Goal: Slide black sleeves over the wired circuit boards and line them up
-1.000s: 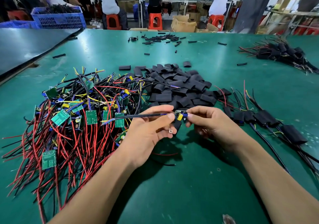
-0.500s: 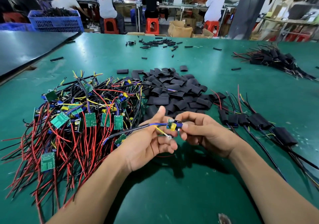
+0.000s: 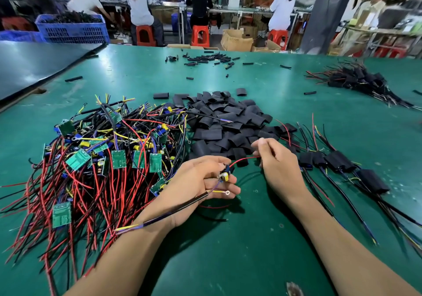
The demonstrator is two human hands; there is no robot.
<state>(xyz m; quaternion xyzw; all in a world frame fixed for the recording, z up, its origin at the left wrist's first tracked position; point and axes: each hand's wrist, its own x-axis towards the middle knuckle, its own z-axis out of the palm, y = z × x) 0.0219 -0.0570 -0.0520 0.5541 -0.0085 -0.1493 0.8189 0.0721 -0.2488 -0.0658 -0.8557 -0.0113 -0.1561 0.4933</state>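
The left hand (image 3: 201,181) is gripping a small wired circuit board with yellow and blue parts (image 3: 225,174) at its fingertips. The right hand (image 3: 278,165), slightly apart, is pinching the board's thin red wire (image 3: 244,159). The board's black sheathed cable (image 3: 182,209) is trailing down-left across the left wrist. Just behind, a heap of flat black sleeves (image 3: 228,122) is lying on the green table (image 3: 251,250). Seated workers (image 3: 139,6) are occupying red stools (image 3: 199,36) beyond.

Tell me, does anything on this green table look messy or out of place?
Mostly orderly piles, but thin black tube pieces lie strewn across the far table, away from the main sleeve pile.
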